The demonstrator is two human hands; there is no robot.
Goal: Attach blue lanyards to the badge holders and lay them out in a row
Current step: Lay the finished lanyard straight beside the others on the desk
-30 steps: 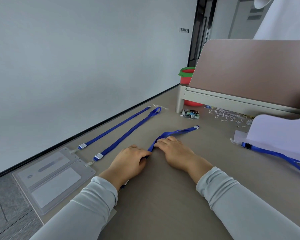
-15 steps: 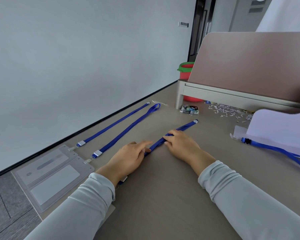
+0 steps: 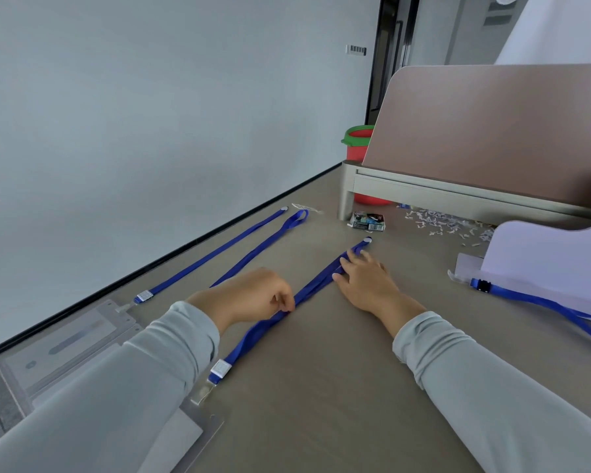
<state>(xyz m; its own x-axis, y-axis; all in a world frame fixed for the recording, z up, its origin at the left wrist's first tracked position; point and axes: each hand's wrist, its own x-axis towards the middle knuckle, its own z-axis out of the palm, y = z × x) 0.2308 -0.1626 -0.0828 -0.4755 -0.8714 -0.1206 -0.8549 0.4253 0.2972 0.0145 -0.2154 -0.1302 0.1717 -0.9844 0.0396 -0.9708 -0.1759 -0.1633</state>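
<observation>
third lanyard pulled straight on the counter

three lanyards now lie along the counter (image 3: 321, 404), and the one in hand has changed most. from the head view, the third lanyard (image 3: 307, 291) was bunched under both hands a second ago; now it runs in a nearly straight line from its white clip (image 3: 220, 368) near the person to its far end by the right hand (image 3: 365, 281). the right hand has slid outward and lies flat, fingers spread, pressing the strap down. the left hand (image 3: 249, 298) has drawn back and pinches the strap between thumb and fingertips. the clip touches a third badge holder (image 3: 188, 438), half hidden under the left sleeve. two finished lanyards (image 3: 215, 256) lie just to the left, their holders (image 3: 65, 346) side by side. i'd judge this third piece almost laid out; a fourth blue lanyard (image 3: 539, 302) waits at the right.
</observation>
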